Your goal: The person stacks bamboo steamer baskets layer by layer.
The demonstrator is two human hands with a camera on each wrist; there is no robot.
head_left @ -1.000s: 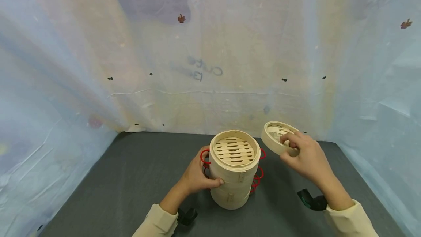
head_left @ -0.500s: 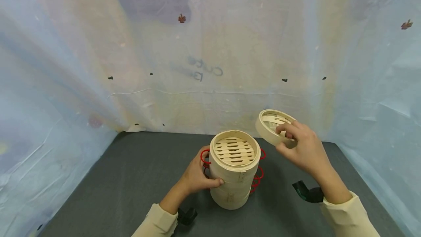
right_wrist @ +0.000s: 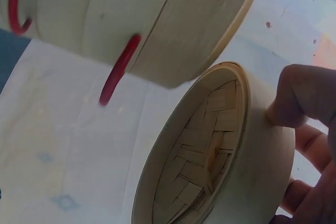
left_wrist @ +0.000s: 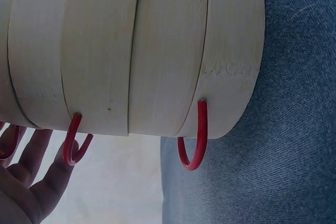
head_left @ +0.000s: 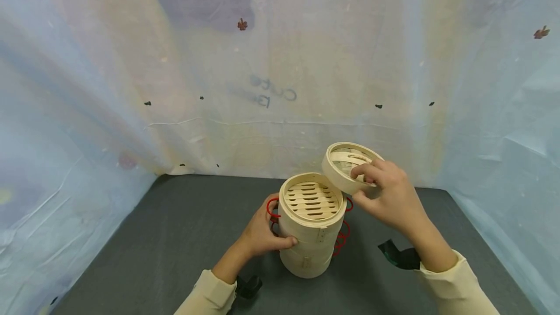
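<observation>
A stacked bamboo steamer (head_left: pixel 306 244) stands upright on the dark tabletop in the head view, its slatted top tier uncovered. My left hand (head_left: pixel 261 238) grips its left side, thumb across the front and fingers behind. Red loop handles (left_wrist: pixel 199 137) stick out from the tiers in the left wrist view. Up at the right, my right hand (head_left: pixel 387 196) pinches the rim of the round bamboo lid (head_left: pixel 336 174). Tilted, the lid overlaps the stack's back right rim in the head view. Woven strips line the lid (right_wrist: pixel 262 150) in the right wrist view; whether it touches the stack I cannot tell.
The dark grey tabletop (head_left: pixel 175 237) spreads out around the steamer. Behind it and at both sides hang pale plastic sheets (head_left: pixel 306 62) with small brown and dark marks. A black strap mount (head_left: pixel 402 255) sits at the right wrist.
My right hand has carried the lid leftward and slightly upward, from beside the stack to over its right back rim. The left hand and the stack have stayed put.
</observation>
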